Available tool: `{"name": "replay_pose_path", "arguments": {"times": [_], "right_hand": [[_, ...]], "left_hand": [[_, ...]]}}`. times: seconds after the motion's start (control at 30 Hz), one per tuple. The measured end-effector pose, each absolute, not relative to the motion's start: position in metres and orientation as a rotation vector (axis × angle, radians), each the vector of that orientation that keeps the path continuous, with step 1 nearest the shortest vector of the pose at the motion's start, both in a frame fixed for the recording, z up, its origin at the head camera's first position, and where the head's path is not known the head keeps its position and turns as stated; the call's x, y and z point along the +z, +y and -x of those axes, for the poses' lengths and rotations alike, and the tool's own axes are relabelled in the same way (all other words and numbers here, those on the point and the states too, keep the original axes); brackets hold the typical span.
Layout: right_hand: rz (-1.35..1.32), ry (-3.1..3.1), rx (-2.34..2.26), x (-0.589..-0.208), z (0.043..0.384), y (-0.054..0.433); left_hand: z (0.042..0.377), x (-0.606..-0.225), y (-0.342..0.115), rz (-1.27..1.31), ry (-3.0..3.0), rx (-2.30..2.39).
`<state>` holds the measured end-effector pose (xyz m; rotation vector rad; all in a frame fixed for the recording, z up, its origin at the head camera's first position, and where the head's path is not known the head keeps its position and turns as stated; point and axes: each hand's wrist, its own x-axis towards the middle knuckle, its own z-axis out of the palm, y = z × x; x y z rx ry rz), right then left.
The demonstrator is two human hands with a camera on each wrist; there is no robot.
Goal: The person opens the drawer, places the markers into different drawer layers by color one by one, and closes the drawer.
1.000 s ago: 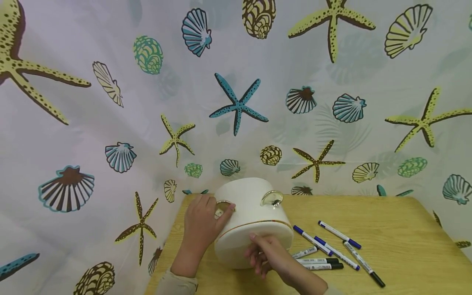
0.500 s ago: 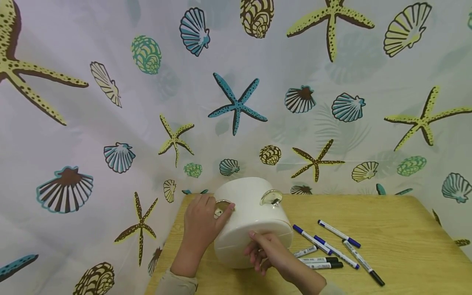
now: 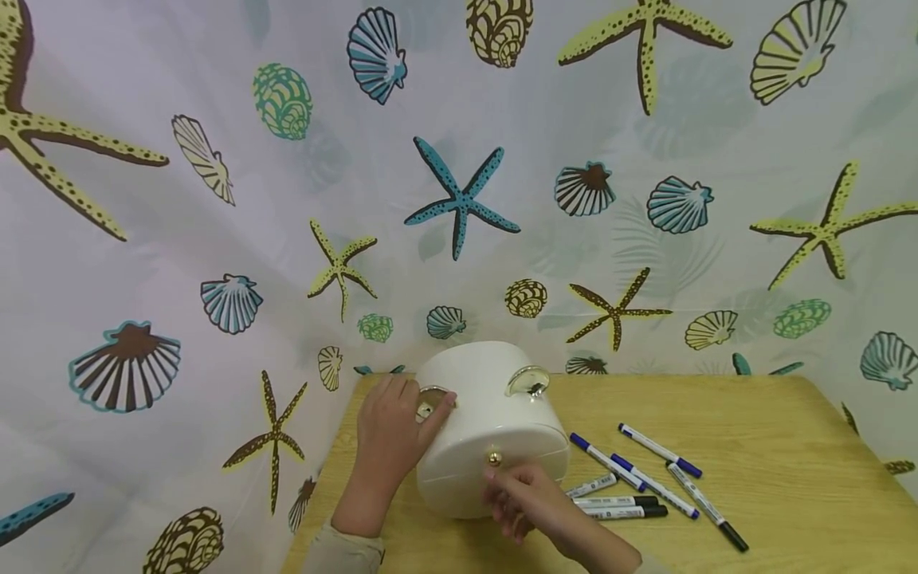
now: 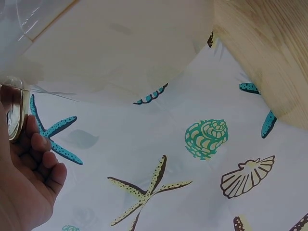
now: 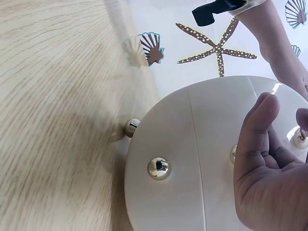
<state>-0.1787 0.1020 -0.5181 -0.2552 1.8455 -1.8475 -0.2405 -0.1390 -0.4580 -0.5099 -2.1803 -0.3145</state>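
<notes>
A rounded white box point(image 3: 473, 383), like a jewelry box, stands on the wooden table, its flat face toward me. Two gold loop handles sit on it. My left hand point(image 3: 390, 426) grips the left handle point(image 4: 21, 113), fingers curled about it in the left wrist view. Seams divide the face into panels, and a gold ball knob point(image 3: 494, 458) shows on it in the head view. My right hand point(image 3: 527, 494) is just below that knob, fingers loosely bent around nothing. From the right wrist, another gold knob point(image 5: 159, 168) is visible, while the middle knob point(image 5: 233, 154) is partly hidden behind the hand.
Several blue- and black-capped markers point(image 3: 649, 486) lie scattered on the wooden table point(image 3: 760, 430) right of the box. A curtain point(image 3: 502, 159) printed with starfish and shells hangs behind and at the sides. A small gold ball foot point(image 5: 132, 127) lifts the box.
The orange-edged gap along the top of the front face has closed. My right hand has since dropped slightly, uncovering the gold knob. The left hand stays on the handle.
</notes>
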Motion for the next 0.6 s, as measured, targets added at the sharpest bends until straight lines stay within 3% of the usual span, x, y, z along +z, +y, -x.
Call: {"name": "replay_pose_path", "arguments": {"times": [0.6], "right_hand": [[0.120, 1.817, -1.840, -0.545, 0.176, 0.107]], "left_hand": [[0.239, -0.456, -0.137, 0.493, -2.215, -0.325]]}}
